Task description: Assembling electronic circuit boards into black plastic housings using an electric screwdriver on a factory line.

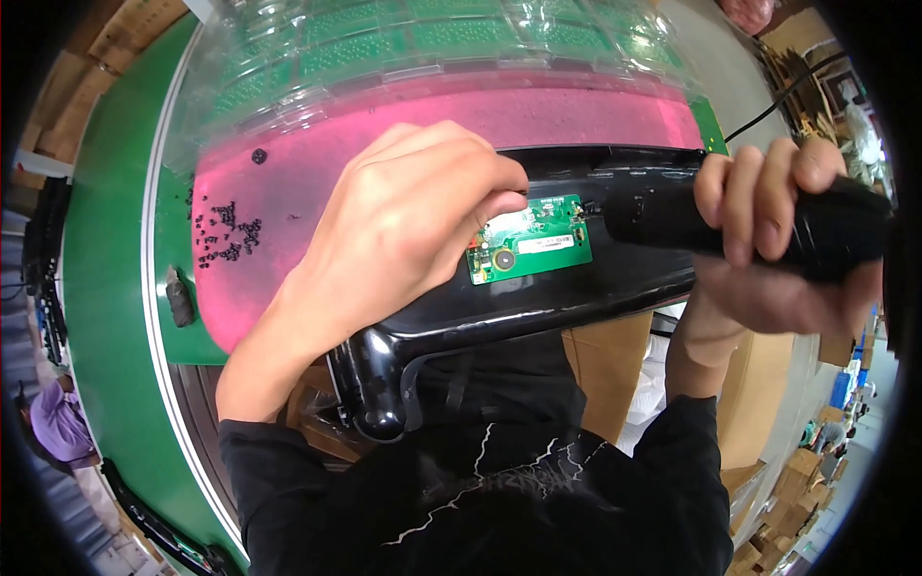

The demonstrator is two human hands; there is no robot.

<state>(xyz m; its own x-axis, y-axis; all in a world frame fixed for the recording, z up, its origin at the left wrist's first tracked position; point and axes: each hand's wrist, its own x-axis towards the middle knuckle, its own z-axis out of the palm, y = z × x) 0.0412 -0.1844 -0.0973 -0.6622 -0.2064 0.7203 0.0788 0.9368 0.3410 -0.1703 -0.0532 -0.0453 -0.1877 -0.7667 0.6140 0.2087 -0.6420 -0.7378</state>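
A green circuit board (547, 252) lies in a glossy black plastic housing (538, 305). My right hand (768, 211) is wrapped round a thick black electric screwdriver (663, 219), held nearly level. Its narrow tip points left and reaches the right edge of the board. Over the board's left end is my left hand (403, 216), its fingers curled and thumb and forefinger close together. Whatever those fingertips hold, if anything, is hidden. A round black part sits near the board's lower left corner, beside a white label strip.
The housing rests on a pink mat (269, 192) on a green table (115, 250). Small black screws (226, 230) are scattered on the mat's left side. Clear plastic trays (413, 62) stand behind. A dark stubby object (179, 298) lies at left. Cardboard (610, 370) is below the housing.
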